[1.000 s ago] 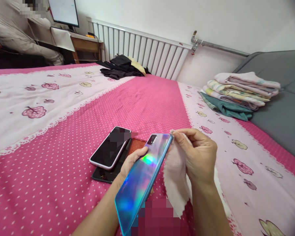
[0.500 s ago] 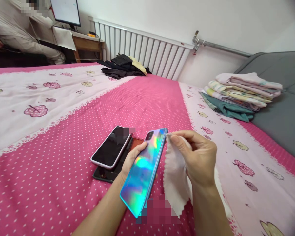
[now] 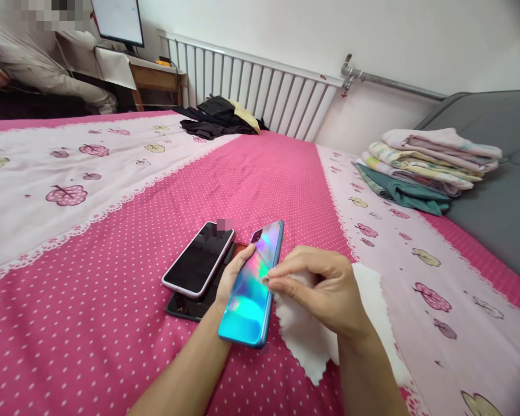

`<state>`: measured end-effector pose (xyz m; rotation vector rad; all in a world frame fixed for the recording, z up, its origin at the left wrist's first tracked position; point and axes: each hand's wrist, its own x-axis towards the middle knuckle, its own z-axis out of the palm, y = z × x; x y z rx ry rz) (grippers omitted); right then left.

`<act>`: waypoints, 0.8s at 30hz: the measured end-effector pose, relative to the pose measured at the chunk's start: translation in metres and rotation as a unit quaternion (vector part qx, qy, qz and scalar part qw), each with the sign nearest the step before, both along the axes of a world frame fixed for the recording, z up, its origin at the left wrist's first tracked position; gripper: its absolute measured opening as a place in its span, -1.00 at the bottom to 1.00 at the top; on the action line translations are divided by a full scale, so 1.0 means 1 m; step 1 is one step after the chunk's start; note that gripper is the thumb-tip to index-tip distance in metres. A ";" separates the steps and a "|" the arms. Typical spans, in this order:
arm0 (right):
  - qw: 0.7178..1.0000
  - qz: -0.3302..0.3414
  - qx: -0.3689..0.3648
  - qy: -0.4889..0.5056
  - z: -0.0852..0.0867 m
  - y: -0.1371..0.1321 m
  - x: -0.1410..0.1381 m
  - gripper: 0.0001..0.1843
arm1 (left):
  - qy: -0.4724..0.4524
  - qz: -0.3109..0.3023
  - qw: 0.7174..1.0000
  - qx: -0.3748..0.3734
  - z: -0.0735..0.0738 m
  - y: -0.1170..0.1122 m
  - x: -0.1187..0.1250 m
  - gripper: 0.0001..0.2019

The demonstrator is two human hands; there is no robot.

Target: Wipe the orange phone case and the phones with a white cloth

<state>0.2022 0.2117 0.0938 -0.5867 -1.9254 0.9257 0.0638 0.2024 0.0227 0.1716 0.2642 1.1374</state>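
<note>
My left hand [image 3: 231, 276] is wrapped round a shiny blue, rainbow-sheened smartphone [image 3: 248, 309], its back and camera block facing up. Between thumb and fingers, my right hand [image 3: 325, 286] pinches a white cloth [image 3: 305, 335] with a zigzag edge. The pinched tip of the cloth is over the middle of the phone's back; whether it touches I cannot tell. Left of the hands, a black-screened phone with a pale rim [image 3: 199, 260] lies partly on a dark, glossy device [image 3: 184, 306]. Part of a reddish-brown item [image 3: 241, 247] shows behind my left hand.
A pink dotted bedspread [image 3: 125, 300] lies under everything. Another white cloth piece [image 3: 370, 289] is beyond my right wrist. Folded fabrics [image 3: 424, 167] are stacked at the right, dark clothes [image 3: 216, 115] at the far edge. A person [image 3: 39, 63] sits by a desk [image 3: 151, 75] with a monitor [image 3: 119, 20].
My right hand has moved left with the cloth, from beside the phone's upper edge to over its back. The held phone has tilted and its lower end has come up a little.
</note>
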 end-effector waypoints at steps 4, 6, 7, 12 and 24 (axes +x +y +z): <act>0.998 0.056 -0.016 -0.012 0.005 -0.006 0.000 -0.95 | 0.014 0.011 0.999 -0.033 0.002 0.001 0.001 -0.68; 0.997 0.072 -0.021 -0.016 0.007 -0.008 0.000 -0.94 | 0.012 0.013 0.999 -0.043 0.003 0.000 0.001 -0.67; 0.996 0.079 -0.023 -0.016 0.008 -0.009 0.001 -0.93 | 0.014 0.012 0.999 -0.049 0.003 0.000 0.001 -0.67; 0.992 0.119 -0.037 -0.026 0.010 -0.012 0.003 -0.91 | 0.036 -0.023 0.996 -0.072 -0.001 0.002 -0.002 -0.63; 0.985 0.111 -0.034 -0.127 0.012 -0.013 0.012 -0.93 | -0.012 -0.048 0.999 -0.013 -0.005 0.000 -0.001 -0.47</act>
